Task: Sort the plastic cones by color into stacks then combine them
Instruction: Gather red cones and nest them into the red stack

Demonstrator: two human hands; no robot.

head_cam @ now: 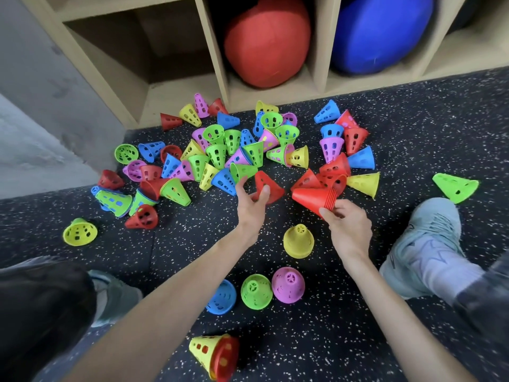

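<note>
Right hand (347, 222): grips stack of nested red cones (314, 199) by its rims, stack lying sideways, narrow end pointing left, held above floor (413, 128).
Left hand (251, 201): fingers curled round single red cone (267, 186), thumb on its near side; cone just left of the stack, not touching it.
Loose pile (220, 150): mixed green, blue, pink, yellow, red cones, most tipped over, spread on floor betw. hands and shelf unit (217, 59).
Red cluster (330, 172): several red cones just behind the held stack, w/ yellow cone (365, 183) at its right.
Upright near the arms: yellow stack (298, 241), pink stack (288, 284), green stack (256, 291), blue stack (221, 297).
Near bottom edge: yellow cone w/ red one inside (214, 357), on its side.
Outliers: green cone (455, 187) far right; yellow-green cone (80, 232) far left.
Shelf unit: red ball (265, 42) and blue ball (381, 31) in separate compartments.
Shoe (429, 244): pale, right of right hand.
</note>
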